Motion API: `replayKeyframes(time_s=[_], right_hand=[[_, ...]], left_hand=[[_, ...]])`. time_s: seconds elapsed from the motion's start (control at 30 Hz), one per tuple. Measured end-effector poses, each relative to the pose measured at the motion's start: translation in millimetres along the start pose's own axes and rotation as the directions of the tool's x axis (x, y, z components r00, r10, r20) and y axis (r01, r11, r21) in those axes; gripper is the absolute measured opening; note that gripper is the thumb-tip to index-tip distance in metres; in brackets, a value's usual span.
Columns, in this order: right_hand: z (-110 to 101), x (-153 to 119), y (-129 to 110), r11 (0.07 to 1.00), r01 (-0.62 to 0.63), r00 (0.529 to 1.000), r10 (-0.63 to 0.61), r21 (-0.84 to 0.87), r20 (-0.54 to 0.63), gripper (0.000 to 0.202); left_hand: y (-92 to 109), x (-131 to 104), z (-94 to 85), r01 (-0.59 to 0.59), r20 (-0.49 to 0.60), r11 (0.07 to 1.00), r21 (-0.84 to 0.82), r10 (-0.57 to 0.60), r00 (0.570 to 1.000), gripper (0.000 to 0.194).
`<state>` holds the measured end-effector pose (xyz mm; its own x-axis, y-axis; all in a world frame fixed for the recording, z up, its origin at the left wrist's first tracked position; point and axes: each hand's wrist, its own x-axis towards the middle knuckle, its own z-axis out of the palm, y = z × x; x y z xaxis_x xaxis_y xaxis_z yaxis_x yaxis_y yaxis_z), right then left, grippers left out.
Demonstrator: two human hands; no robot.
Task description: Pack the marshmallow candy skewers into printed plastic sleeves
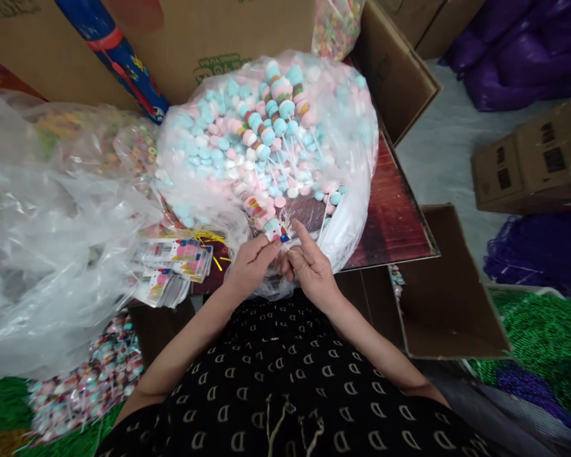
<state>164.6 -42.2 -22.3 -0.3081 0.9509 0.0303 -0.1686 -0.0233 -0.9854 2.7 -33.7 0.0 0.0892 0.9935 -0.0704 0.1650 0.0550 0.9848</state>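
Close to my waist, my left hand (254, 265) pinches the lower end of a printed candy wrapper (276, 231). The wrapper is clear with a cartoon print, and pink and colored candy shows through its upper part. My right hand (310, 265) is closed at the wrapper's bottom end, its index finger pointing out; its fingertips are partly hidden. Just beyond lies a large open plastic bag (361, 190) of pink, blue and white candies. Several candy skewers (278, 105) on white sticks rest on top of the pile. Left of my hands sits a stack of flat printed wrappers (171, 266), with yellow twist ties (210, 237) beside it.
More clear bags (52, 228) cover the table's left side. A cardboard box (181, 44) stands behind. The red-brown table (394, 203) ends at right, above an open carton (450, 298). Wrapped candies (95, 374) lie low at left; green strands (547, 343) are at right.
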Motion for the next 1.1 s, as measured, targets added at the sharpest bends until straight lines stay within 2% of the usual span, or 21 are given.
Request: replayKeyframes(time_s=[0.1, 0.17, 0.23, 0.33, 0.4, 0.47, 0.53, 0.67, 0.8, 1.1], right_hand=[[6.6, 1.9, 8.7, 0.994, 0.068, 0.998, -0.067, -0.082, 0.018, 0.055], [10.8, 3.3, 15.7, 0.983, 0.138, 0.990, -0.136, -0.121, 0.024, 0.052], [13.4, 4.6, 21.1, 0.971, 0.187, 0.982, -0.188, -0.148, 0.004, 0.047], [14.3, 6.2, 24.2, 0.961, 0.203, 0.977, -0.213, -0.188, -0.032, 0.044], [13.9, 6.9, 23.6, 0.956, 0.208, 0.975, -0.220, -0.206, -0.039, 0.042], [14.1, 6.9, 22.3, 0.952, 0.213, 0.973, -0.227, -0.218, -0.041, 0.039], [15.3, 6.5, 21.2, 0.954, 0.201, 0.975, -0.217, -0.221, -0.046, 0.037], [19.6, 5.3, 19.5, 0.972, 0.157, 0.984, -0.169, -0.174, -0.055, 0.030], [23.8, 4.7, 19.1, 0.986, 0.129, 0.987, -0.138, -0.108, -0.078, 0.029], [30.7, 6.7, 19.9, 0.977, -0.097, 0.994, 0.106, 0.188, -0.040, 0.031]], left_hand=[[13.6, 0.6, -3.8, -0.057, 0.155, 0.971, 0.231, 0.021, 0.988, 0.040], [18.6, 1.8, -6.6, -0.090, 0.208, 0.951, 0.297, 0.028, 0.978, 0.039], [19.0, 2.1, -9.4, -0.100, 0.217, 0.949, 0.298, 0.035, 0.976, 0.038], [13.5, -0.6, -14.4, -0.029, 0.181, 0.982, 0.186, -0.006, 0.983, 0.034], [8.9, -2.6, -17.9, 0.026, 0.081, 0.999, 0.022, -0.028, 0.996, 0.026], [5.3, -2.5, -19.7, 0.022, -0.039, 0.984, -0.177, -0.029, 0.999, 0.025], [3.2, -0.1, -18.1, 0.007, -0.079, 0.944, -0.331, -0.035, 0.996, 0.031], [3.0, 6.4, -4.8, 0.094, 0.034, 0.866, -0.491, -0.088, 0.996, 0.038], [5.6, 7.5, 8.3, 0.174, 0.101, 0.802, -0.572, -0.142, 0.985, 0.042], [2.2, -0.3, 10.7, 0.260, 0.115, 0.782, -0.566, -0.238, 0.965, 0.045]])
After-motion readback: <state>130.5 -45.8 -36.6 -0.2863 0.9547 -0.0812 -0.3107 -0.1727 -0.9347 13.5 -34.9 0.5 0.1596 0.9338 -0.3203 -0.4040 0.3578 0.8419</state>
